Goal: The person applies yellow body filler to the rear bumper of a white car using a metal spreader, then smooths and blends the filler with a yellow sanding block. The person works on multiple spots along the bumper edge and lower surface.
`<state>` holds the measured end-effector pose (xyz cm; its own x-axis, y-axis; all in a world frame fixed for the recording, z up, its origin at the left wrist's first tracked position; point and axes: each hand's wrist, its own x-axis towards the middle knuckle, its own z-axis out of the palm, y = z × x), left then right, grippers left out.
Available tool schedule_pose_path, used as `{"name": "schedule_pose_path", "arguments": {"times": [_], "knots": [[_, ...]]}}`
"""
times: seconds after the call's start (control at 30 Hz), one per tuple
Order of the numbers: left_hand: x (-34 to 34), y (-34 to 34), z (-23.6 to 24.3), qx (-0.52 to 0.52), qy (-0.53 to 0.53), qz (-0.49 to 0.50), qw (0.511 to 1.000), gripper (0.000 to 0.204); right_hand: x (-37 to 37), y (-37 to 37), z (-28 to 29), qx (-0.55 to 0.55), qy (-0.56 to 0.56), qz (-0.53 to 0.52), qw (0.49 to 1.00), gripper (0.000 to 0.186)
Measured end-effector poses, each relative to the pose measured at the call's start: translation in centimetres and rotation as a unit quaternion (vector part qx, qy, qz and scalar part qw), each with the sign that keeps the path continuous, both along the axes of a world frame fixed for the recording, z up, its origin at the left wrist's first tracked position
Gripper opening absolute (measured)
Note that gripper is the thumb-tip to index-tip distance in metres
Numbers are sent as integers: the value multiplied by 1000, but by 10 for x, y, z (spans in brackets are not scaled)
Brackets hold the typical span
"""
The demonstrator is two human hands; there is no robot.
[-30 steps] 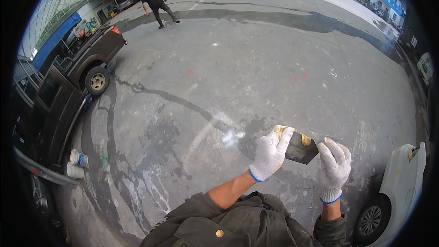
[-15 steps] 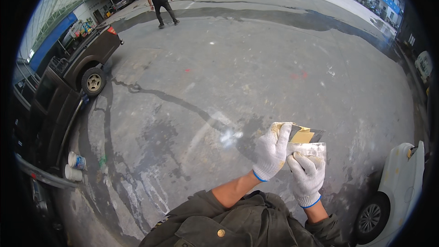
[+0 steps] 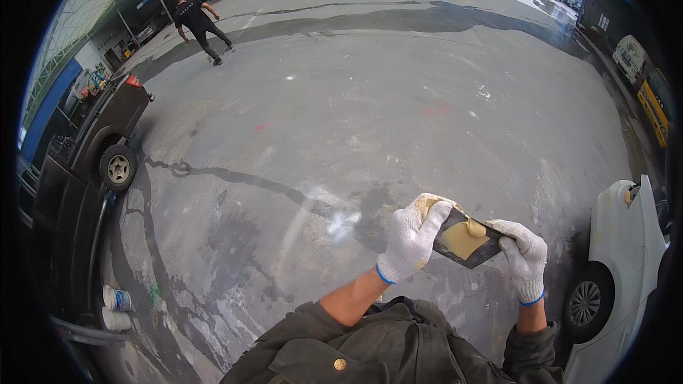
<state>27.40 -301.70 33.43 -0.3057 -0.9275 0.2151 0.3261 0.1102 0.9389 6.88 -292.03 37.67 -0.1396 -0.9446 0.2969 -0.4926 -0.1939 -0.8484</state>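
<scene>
My left hand (image 3: 416, 236), in a white knit glove stained with yellow paste, is closed on one side of a dark flat putty board (image 3: 475, 255). Yellow putty (image 3: 464, 240) lies spread on the board, with a thicker blob at its upper edge. My right hand (image 3: 525, 254), gloved too, is closed at the board's right edge on the putty scraper, whose blade now shows barely more than a thin edge. Whether its fingers also touch the board, I cannot tell.
A white car (image 3: 617, 259) with a door or panel ajar stands close on my right. On the left are a dark pickup truck (image 3: 71, 185) and two white buckets (image 3: 116, 319). A person in black (image 3: 198, 23) walks at the far left across stained concrete (image 3: 341, 121).
My right hand has moved right, turning the scraper from broadside to nearly edge-on. The board has tilted, showing more putty. My view has shifted to the right.
</scene>
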Motion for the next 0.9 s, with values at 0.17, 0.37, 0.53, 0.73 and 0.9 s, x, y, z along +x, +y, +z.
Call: {"name": "schedule_pose_path", "arguments": {"times": [0.17, 0.37, 0.53, 0.73, 0.9], "knots": [[-41, -22, -10, -48, -88, 40, 994, 23, -18, -7, -8, -188, 357, -140, 904, 32], [-128, -27, -8, -50, -58, 34, 996, 25, -38, -3, -44, -215, 441, -111, 864, 42], [-190, -33, -8, -26, -14, 14, 999, 25, -101, 6, -29, -198, 405, -123, 884, 43], [-266, -45, -9, -59, -13, 38, 997, 26, -160, 13, -48, -210, 387, -141, 887, 38], [-301, -63, -14, -39, -55, -1, 998, 26, -213, 6, -38, -226, 379, -207, 873, 35]]}}
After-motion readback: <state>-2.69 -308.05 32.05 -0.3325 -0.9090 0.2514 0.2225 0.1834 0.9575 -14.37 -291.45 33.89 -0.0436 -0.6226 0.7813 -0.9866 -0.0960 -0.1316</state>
